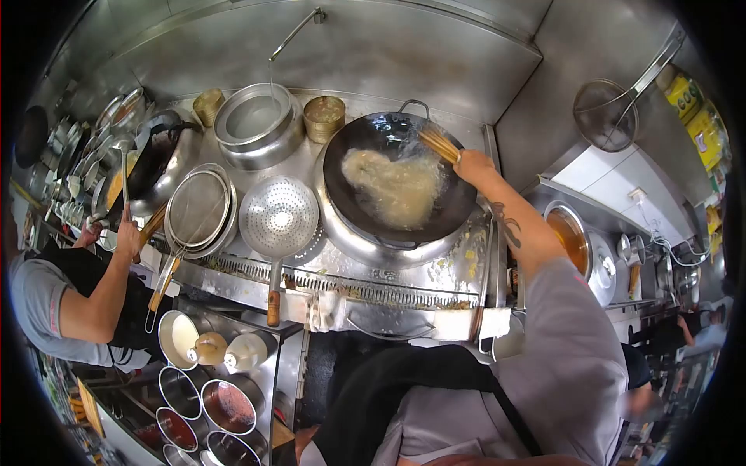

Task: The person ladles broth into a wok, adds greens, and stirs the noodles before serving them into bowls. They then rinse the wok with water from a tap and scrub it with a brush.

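Note:
My right hand (472,166) is wrapped round a bamboo wok brush (439,146). The brush's splayed bristles reach over the right side of a large black wok (342,182) on the range. Cloudy, pale brown water (396,186) lies in the wok, and it looks streaky and stirred near the bristles. A loop handle stands at the wok's far rim. My left hand does not show; only a bit of skin, perhaps my left arm, appears at the bottom edge. Left of the wok, a perforated ladle strainer (279,217) rests with its wooden handle towards me.
A metal pot (259,132), a tin (324,120) and mesh strainers (197,210) stand on the range. A thin tap (295,35) hangs above. At left a co-worker (78,303) handles another wok (175,167). Seasoning pots (228,406) sit lower left; a wire skimmer (606,115) hangs right.

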Available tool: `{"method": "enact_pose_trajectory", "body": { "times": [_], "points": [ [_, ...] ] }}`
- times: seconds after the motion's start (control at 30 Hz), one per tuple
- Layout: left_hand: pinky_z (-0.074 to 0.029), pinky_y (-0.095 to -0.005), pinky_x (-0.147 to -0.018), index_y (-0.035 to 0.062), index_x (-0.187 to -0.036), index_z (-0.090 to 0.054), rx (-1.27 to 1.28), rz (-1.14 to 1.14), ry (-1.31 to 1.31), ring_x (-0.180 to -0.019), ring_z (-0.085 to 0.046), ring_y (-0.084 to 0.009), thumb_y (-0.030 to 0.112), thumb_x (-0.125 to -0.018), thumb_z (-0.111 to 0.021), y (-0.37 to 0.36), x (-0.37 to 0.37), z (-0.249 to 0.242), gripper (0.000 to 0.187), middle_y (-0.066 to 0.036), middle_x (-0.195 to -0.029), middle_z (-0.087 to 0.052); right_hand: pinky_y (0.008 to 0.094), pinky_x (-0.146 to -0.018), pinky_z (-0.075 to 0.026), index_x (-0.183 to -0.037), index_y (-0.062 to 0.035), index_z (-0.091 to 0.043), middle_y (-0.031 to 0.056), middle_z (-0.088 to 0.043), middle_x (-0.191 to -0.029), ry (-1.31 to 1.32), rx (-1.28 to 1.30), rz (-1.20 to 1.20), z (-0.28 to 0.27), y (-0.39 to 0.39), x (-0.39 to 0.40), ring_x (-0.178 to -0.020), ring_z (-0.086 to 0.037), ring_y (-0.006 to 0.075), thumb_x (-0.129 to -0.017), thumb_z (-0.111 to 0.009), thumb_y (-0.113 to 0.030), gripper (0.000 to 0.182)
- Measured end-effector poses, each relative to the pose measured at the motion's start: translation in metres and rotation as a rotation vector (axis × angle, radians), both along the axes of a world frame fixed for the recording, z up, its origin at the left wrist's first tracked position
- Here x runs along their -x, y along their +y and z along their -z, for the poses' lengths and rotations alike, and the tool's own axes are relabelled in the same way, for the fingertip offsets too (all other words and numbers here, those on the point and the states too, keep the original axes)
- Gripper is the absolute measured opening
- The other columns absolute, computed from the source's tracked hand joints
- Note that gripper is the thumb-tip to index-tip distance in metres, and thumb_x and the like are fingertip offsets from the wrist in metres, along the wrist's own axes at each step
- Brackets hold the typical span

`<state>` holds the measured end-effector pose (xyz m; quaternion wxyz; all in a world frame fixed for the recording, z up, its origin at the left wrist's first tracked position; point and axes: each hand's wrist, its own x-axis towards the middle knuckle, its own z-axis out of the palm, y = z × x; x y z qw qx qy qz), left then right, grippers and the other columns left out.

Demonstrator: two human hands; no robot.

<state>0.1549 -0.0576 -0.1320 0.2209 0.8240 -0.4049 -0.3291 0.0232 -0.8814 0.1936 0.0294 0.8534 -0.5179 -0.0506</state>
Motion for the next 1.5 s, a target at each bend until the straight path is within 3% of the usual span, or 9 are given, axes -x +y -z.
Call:
{"method": "enact_pose_trajectory", "body": {
  "times": [0.27, 0.4, 0.47, 0.63, 0.87, 1.07, 1.2, 1.3, 1.5],
  "points": [
    [-0.053, -0.0393, -0.064, 0.0110, -0.090, -0.069, -0.109, -0.188, 0.091, -0.065, -0.065, -0.0233, 0.025, -0.082, -0.063, -0.017, -0.013, -0.017, 0.017, -0.009, -0.075, -0.067, 0.0420, -0.081, -0.051, -0.098, -0.0058, -0.068, 0.0189, -0.067, -0.095, -0.034, -0.078, -0.081, 0.000, 0.009, 0.006, -0.091, -0.065, 0.0339, -0.081, -0.056, -0.032, 0.033],
    [-0.053, -0.0393, -0.064, 0.0107, -0.089, -0.069, -0.183, -0.261, 0.143, -0.065, -0.065, -0.0229, 0.025, -0.081, -0.063, -0.020, -0.009, -0.031, 0.017, -0.008, -0.075, -0.067, 0.0444, -0.076, -0.051, -0.100, -0.0079, -0.066, 0.0192, -0.066, -0.090, -0.330, -0.230, -0.089, 0.008, 0.006, -0.088, -0.085, -0.065, 0.0359, -0.078, -0.061, -0.034, 0.034],
    [-0.053, -0.0393, -0.064, 0.0105, -0.089, -0.069, -0.218, -0.300, 0.176, -0.064, -0.064, -0.0227, 0.025, -0.081, -0.063, -0.019, -0.005, -0.034, 0.017, -0.008, -0.074, -0.067, 0.0423, -0.078, -0.051, -0.094, -0.0021, -0.067, 0.0199, -0.067, -0.089, -0.223, -0.263, -0.131, 0.018, 0.060, -0.125, -0.086, -0.065, 0.0353, -0.078, -0.059, -0.030, 0.033],
    [-0.053, -0.0393, -0.063, 0.0101, -0.089, -0.069, -0.298, -0.396, 0.261, -0.064, -0.064, -0.0222, 0.025, -0.081, -0.064, -0.011, -0.005, -0.028, 0.018, -0.008, -0.073, -0.066, 0.0447, -0.080, -0.051, -0.096, -0.0028, -0.066, 0.0212, -0.066, -0.092, -0.029, -0.303, -0.325, -0.003, 0.143, -0.042, -0.087, -0.065, 0.0354, -0.079, -0.059, -0.032, 0.034],
    [-0.053, -0.0393, -0.063, 0.0096, -0.088, -0.069, -0.387, -0.536, 0.378, -0.063, -0.064, -0.0215, 0.025, -0.081, -0.064, -0.018, 0.010, -0.026, 0.018, -0.008, -0.072, -0.066, 0.0445, -0.078, -0.052, -0.090, -0.0023, -0.068, 0.0213, -0.066, -0.090, 0.005, -0.105, -0.063, 0.037, 0.014, -0.040, -0.085, -0.065, 0.0362, -0.079, -0.058, -0.028, 0.030],
    [-0.053, -0.0394, -0.063, 0.0091, -0.087, -0.069, -0.469, -0.608, 0.477, -0.062, -0.063, -0.0209, 0.025, -0.080, -0.065, -0.032, 0.006, -0.015, 0.018, -0.007, -0.070, -0.065, 0.0441, -0.082, -0.050, -0.100, -0.0069, -0.066, 0.0198, -0.067, -0.091, 0.035, -0.275, -0.194, 0.017, 0.107, -0.002, -0.089, -0.065, 0.0354, -0.077, -0.059, -0.031, 0.034],
    [-0.053, -0.0394, -0.062, 0.0088, -0.087, -0.069, -0.527, -0.681, 0.540, -0.061, -0.063, -0.0205, 0.025, -0.080, -0.065, -0.034, 0.008, -0.010, 0.018, -0.007, -0.070, -0.065, 0.0436, -0.082, -0.051, -0.101, -0.0081, -0.066, 0.0205, -0.066, -0.090, 0.163, -0.297, -0.045, -0.032, 0.065, 0.057, -0.088, -0.065, 0.0335, -0.075, -0.061, -0.033, 0.036],
    [-0.053, -0.0394, -0.062, 0.0086, -0.086, -0.069, -0.566, -0.737, 0.591, -0.061, -0.063, -0.0202, 0.026, -0.080, -0.065, -0.036, 0.015, 0.001, 0.018, -0.007, -0.069, -0.064, 0.0410, -0.080, -0.052, -0.091, -0.0027, -0.069, 0.0198, -0.067, -0.092, 0.022, -0.034, 0.079, -0.038, 0.029, 0.062, -0.088, -0.066, 0.0328, -0.075, -0.063, -0.030, 0.033],
    [-0.053, -0.0394, -0.062, 0.0081, -0.086, -0.069, -0.663, -0.873, 0.665, -0.060, -0.062, -0.0196, 0.026, -0.080, -0.066, -0.031, 0.009, 0.011, 0.019, -0.006, -0.068, -0.064, 0.0421, -0.083, -0.051, -0.099, -0.0083, -0.068, 0.0179, -0.067, -0.093, 0.166, -0.177, -0.084, -0.048, 0.052, 0.064, -0.092, -0.065, 0.0316, -0.075, -0.063, -0.034, 0.036]
  ]
}}
